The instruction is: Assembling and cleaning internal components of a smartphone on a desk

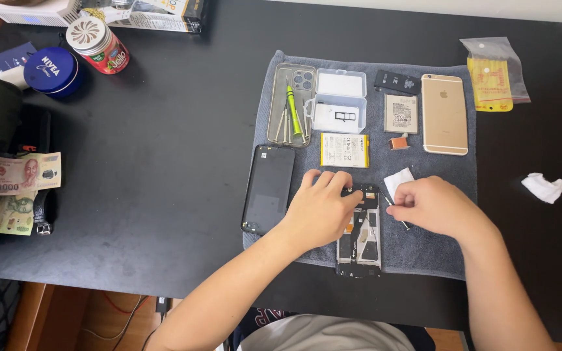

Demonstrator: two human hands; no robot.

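1. The left hand [320, 207] lay on the upper end of an opened phone [359, 237], fingers curled and pressed down on its top edge.
2. The right hand [434, 205] had its grip pinched on a thin metal tool [403, 224] (tweezers or a small driver, too fine to tell), just right of the phone's top.
3. The opened phone lay on a grey towel [424, 250] near the table's [164, 162] front edge.
4. A black back cover [268, 188] lay just left of it; a yellow-labelled battery [345, 150] lay above.
5. A gold phone [444, 114] rested face down at the towel's far right.
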